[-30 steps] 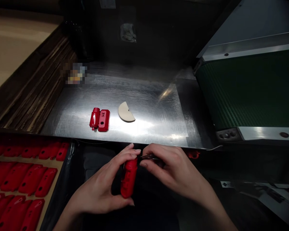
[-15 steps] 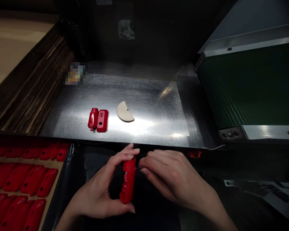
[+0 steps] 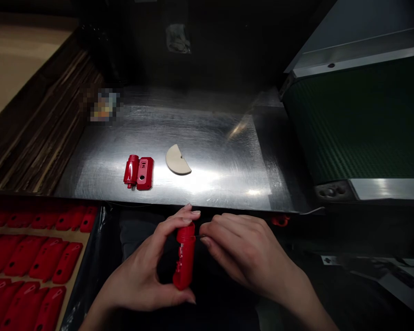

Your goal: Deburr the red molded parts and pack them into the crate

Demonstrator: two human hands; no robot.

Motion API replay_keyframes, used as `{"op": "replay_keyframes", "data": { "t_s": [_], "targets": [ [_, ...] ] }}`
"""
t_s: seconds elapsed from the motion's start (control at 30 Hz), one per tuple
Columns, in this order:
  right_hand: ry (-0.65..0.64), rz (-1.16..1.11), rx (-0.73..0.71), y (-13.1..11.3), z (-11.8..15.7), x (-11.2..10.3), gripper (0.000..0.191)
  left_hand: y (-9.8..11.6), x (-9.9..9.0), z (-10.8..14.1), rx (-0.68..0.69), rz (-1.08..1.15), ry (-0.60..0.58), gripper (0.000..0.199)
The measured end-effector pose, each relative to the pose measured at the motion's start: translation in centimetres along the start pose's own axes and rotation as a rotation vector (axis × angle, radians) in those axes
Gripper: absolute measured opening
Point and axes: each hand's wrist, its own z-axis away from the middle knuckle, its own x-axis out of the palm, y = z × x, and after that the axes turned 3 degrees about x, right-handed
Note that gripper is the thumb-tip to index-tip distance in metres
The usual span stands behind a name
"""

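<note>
Steel table (image 3: 217, 138), far side. Left hand (image 3: 145, 266) grasps red casing (image 3: 186, 259) end to end, near side, off the table's near edge; right hand (image 3: 243, 248) pinches thin dark tool (image 3: 199, 236) at casing's right. Casing probably light, stiff, slightly slippery; best held by the ends.

On the counter (image 3: 221, 131), the casing (image 3: 145, 174) lies left of the half-disc (image 3: 177, 161). The conveyor (image 3: 362, 124) is to its right, the stack (image 3: 31, 133) to its left. Before the counter, from left: parts (image 3: 22, 255), left hand (image 3: 141, 276), tube (image 3: 186, 262), right hand (image 3: 246, 248).
</note>
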Motion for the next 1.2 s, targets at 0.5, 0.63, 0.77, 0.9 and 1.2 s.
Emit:
{"op": "replay_keyframes", "data": {
  "t_s": [0.5, 0.63, 0.77, 0.9, 1.2],
  "targets": [
    [-0.090, 0.080, 0.035, -0.25, -0.05, -0.16, 0.021, 0.35, -0.21, -0.49, 0.004, -0.188, -0.017, 0.106],
    [-0.094, 0.081, 0.038, -0.24, -0.15, -0.17, 0.021, 0.39, -0.26, -0.45, 0.000, -0.196, -0.020, 0.105],
    [-0.055, 0.109, 0.040, -0.34, -0.19, -0.18, 0.023, 0.35, -0.24, -0.39, -0.002, -0.230, -0.021, 0.105],
    [-0.049, 0.140, 0.042, -0.53, -0.09, -0.07, 0.023, 0.23, -0.21, -0.19, -0.008, -0.253, -0.024, 0.107],
    [-0.075, 0.113, 0.009, -0.45, -0.01, -0.05, 0.022, 0.35, -0.07, -0.35, -0.012, -0.252, -0.024, 0.107]
  ]
}}
